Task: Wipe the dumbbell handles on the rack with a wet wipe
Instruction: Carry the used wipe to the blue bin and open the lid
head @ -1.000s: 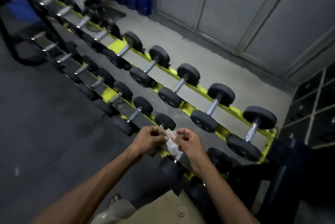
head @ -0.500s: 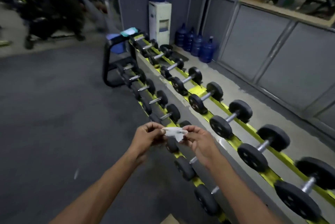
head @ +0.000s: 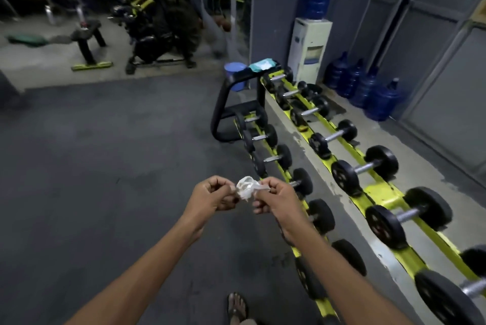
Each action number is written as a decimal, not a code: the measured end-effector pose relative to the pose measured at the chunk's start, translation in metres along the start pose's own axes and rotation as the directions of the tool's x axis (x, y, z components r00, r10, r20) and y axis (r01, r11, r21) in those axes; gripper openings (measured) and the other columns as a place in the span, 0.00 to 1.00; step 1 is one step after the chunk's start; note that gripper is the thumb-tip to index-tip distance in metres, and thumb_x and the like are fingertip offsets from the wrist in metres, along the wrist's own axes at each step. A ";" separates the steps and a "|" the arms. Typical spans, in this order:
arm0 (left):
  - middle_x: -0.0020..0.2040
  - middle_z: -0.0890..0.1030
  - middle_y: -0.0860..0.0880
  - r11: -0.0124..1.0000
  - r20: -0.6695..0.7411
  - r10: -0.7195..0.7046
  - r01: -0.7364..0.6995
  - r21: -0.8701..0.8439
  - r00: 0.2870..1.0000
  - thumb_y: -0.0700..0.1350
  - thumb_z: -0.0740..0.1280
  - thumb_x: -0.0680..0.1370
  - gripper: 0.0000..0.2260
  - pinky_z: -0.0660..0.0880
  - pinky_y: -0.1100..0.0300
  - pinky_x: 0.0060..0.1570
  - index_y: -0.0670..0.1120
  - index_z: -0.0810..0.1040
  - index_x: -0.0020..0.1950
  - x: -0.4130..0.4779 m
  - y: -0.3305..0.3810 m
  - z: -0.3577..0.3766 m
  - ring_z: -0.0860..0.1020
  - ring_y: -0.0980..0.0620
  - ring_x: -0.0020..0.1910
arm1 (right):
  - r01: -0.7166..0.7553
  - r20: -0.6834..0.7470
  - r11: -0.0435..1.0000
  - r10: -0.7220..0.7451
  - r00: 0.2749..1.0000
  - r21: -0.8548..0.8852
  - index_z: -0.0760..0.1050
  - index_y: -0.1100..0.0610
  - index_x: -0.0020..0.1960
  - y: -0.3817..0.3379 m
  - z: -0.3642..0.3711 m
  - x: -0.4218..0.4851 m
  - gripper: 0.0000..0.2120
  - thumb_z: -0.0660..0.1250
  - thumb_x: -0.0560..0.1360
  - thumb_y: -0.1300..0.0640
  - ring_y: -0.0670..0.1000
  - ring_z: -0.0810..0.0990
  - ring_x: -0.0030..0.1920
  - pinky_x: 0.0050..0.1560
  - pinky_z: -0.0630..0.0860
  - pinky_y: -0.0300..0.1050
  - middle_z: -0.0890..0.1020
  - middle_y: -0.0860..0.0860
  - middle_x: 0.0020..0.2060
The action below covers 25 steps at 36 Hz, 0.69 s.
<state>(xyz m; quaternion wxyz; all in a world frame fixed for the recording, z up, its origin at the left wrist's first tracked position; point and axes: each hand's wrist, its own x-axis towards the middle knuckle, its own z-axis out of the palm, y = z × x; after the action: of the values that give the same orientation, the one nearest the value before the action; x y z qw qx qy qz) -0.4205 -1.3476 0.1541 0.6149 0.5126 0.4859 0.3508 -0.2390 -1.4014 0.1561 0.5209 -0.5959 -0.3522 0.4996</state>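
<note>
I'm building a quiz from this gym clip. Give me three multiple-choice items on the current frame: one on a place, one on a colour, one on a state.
1. Where is the wet wipe?
A. draped on a dumbbell
B. between both hands
C. on the floor

2. What colour are the rack rails?
A. red
B. white
C. yellow

3. What state is the wipe in?
A. crumpled
B. spread flat
C. sealed in a pack

Answers: 1 B, the left hand and right hand pinch it in the air. 2 C, yellow under the dumbbells. 3 A, it is bunched into a wad.
</note>
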 end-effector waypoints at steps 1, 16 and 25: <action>0.37 0.81 0.41 1.000 -0.026 0.005 -0.004 0.025 1.000 0.35 0.69 0.81 0.02 0.82 0.51 0.49 0.37 0.81 0.51 0.020 0.004 -0.009 0.82 0.49 0.36 | -0.011 0.005 1.000 0.011 1.000 -0.020 0.77 0.66 0.49 -0.007 0.005 0.024 0.03 0.69 0.77 0.68 0.50 0.77 0.33 0.36 0.78 0.48 0.82 0.57 0.36; 0.44 0.86 0.49 0.971 -0.225 0.047 0.008 0.238 0.973 0.42 0.70 0.82 0.05 0.81 0.48 0.57 0.44 0.83 0.48 0.281 0.082 -0.132 0.87 0.51 0.48 | -0.042 0.135 0.978 0.070 0.988 -0.203 0.79 0.59 0.45 -0.089 0.089 0.336 0.03 0.69 0.76 0.65 0.49 0.79 0.34 0.34 0.77 0.48 0.81 0.53 0.35; 0.40 0.85 0.55 0.939 -0.162 0.118 -0.057 0.340 0.980 0.46 0.75 0.78 0.02 0.79 0.59 0.49 0.50 0.85 0.47 0.479 0.092 -0.210 0.82 0.58 0.42 | -0.029 0.126 0.961 0.066 0.990 -0.276 0.79 0.58 0.44 -0.109 0.154 0.532 0.03 0.70 0.75 0.65 0.48 0.79 0.32 0.34 0.77 0.47 0.82 0.52 0.33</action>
<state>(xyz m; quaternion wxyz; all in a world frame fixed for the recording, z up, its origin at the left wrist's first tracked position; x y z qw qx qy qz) -0.4808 -0.8201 0.1285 0.4566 0.5964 0.5685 0.3355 -0.2421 -0.8368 0.1467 0.3966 -0.6353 -0.4375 0.4977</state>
